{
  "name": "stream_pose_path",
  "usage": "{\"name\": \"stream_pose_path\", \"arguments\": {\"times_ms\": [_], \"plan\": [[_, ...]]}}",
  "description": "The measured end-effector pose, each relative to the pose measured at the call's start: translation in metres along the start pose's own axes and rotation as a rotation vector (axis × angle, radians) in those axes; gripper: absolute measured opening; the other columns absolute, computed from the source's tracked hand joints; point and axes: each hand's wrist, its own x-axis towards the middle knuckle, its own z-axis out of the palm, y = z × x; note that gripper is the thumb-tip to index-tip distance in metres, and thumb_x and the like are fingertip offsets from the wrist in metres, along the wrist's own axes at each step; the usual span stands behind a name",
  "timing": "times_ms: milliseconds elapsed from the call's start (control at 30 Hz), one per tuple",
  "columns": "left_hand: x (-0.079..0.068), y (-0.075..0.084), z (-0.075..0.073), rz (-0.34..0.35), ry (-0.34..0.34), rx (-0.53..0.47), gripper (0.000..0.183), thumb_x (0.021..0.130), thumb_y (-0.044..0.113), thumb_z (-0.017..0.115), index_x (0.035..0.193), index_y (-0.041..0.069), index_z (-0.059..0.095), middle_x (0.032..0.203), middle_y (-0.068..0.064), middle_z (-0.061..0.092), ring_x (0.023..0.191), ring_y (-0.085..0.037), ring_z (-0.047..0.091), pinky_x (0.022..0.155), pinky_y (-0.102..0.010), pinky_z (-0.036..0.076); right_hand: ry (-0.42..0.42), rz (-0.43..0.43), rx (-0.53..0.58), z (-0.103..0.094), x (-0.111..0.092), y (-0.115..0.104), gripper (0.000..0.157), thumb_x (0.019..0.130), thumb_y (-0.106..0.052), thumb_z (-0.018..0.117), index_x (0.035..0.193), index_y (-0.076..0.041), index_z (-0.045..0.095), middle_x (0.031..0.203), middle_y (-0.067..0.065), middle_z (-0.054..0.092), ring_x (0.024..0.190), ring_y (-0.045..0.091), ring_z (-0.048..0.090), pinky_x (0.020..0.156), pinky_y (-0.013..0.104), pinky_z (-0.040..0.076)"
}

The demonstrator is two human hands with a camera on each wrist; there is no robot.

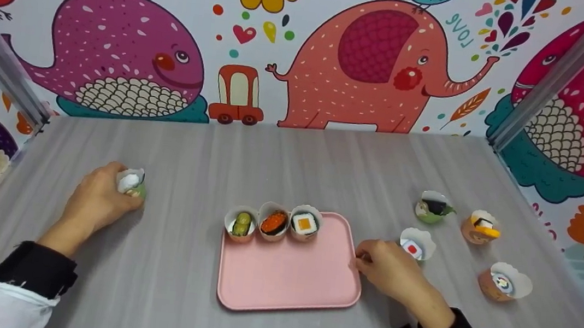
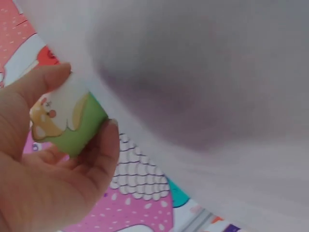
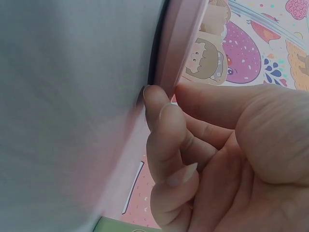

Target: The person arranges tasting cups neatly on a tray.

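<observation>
My left hand (image 1: 98, 199) grips a small paper cup (image 1: 131, 183) at the left of the table; something white sits inside it. Up close in the left wrist view, thumb and fingers curl round the cup (image 2: 72, 116), printed with an orange animal on green. My right hand (image 1: 395, 272) pinches the right rim of a pink tray (image 1: 290, 279). In the right wrist view its thumb and forefinger meet at the tray's edge (image 3: 176, 43). Along the tray's back edge stand a cup with a green topping (image 1: 242, 224), one with orange roe (image 1: 274, 222) and one with a white-and-yellow square piece (image 1: 305, 224).
Right of the tray stand several more cups: one with a dark piece (image 1: 432, 207), one with a yellow topping (image 1: 481, 227), one with a red-dotted white piece (image 1: 414, 247) beside my right hand, and one with a round roll (image 1: 504, 282). Printed panels (image 1: 250, 44) wall the grey table (image 1: 174, 282).
</observation>
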Motion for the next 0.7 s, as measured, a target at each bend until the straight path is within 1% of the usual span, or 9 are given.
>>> {"name": "stream_pose_path", "arguments": {"times_ms": [167,333,533,700], "plan": [[-0.003,0.019,-0.002,0.018,0.045,-0.07,0.069,0.081,0.014,0.079,0.136,-0.015,0.05,0.123,-0.037,0.057,0.106,-0.046,0.055,0.087,-0.058,0.048,-0.013,0.023,0.001,-0.001,0.0,0.0,0.004,0.093,-0.008,0.075,0.09,-0.009,0.077,0.074,-0.006,0.065,0.063,0.008,0.051,0.059,0.03,0.043],[-0.009,0.039,0.001,0.038,0.065,-0.133,0.066,0.082,0.012,0.079,0.137,-0.013,0.052,0.128,-0.034,0.056,0.112,-0.045,0.054,0.094,-0.06,0.047,-0.015,0.019,0.003,-0.001,0.001,-0.001,0.004,0.094,-0.008,0.075,0.09,-0.008,0.077,0.076,-0.005,0.067,0.064,0.008,0.052,0.06,0.031,0.045],[-0.014,0.064,0.01,0.078,0.086,-0.176,0.065,0.081,0.012,0.081,0.136,-0.009,0.054,0.129,-0.029,0.056,0.116,-0.044,0.054,0.098,-0.062,0.046,-0.008,0.028,-0.005,-0.001,0.0,-0.001,0.003,0.093,-0.008,0.077,0.089,-0.008,0.077,0.075,-0.004,0.067,0.064,0.008,0.053,0.06,0.031,0.045],[-0.017,0.081,0.019,0.101,0.097,-0.221,0.063,0.081,0.01,0.083,0.136,-0.007,0.056,0.13,-0.027,0.056,0.118,-0.043,0.054,0.101,-0.064,0.046,-0.004,0.021,-0.009,0.0,0.0,-0.001,0.004,0.093,-0.008,0.076,0.089,-0.008,0.076,0.075,-0.004,0.067,0.064,0.008,0.053,0.06,0.031,0.045]]}}
